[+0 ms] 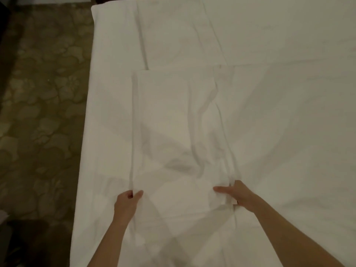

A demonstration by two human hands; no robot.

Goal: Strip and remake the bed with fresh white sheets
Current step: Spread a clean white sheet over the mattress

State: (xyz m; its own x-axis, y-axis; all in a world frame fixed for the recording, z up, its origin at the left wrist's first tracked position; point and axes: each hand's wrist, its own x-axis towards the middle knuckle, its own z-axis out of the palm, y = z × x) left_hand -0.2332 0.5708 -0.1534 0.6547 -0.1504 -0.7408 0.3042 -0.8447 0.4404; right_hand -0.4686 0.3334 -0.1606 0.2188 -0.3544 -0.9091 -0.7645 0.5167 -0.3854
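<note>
A bed covered in a white sheet fills most of the view. On top of it lies a folded white sheet, a long creased rectangle running away from me. A second folded white piece lies beyond it. My left hand pinches the near left edge of the folded sheet between thumb and fingers. My right hand grips the near right edge, thumb on top and fingers tucked under the layers.
The bed's left edge drops to a brown carpet with a floral pattern. A dark object sits on the floor at the lower left. The bed stretches off to the right.
</note>
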